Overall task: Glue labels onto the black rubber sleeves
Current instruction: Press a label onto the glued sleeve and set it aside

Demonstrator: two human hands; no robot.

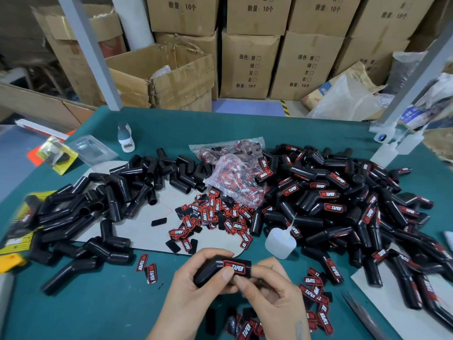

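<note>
The green table [122,303] fills the lower frame, with stacked cardboard boxes [250,65] across the top. A big heap of labelled sleeves [343,204] lies at right, a smaller spread of bare sleeves [98,212] at left, and loose labels [215,217] are scattered in the middle beside a plastic bag [235,173] of more. At lower centre both hands hold one black rubber sleeve [215,271]: the left hand [196,285] is curled round its bent end, thumb near the label [234,267], while the right hand [267,288] pinches the sleeve's other end, fingertips by the label's lower edge. The step looks like seating the label; it likely pays to press evenly from the middle outward, keep it square to the sleeve, and hold until the glue grips. The small glue bottle [280,244] stands just above the hands.
</note>
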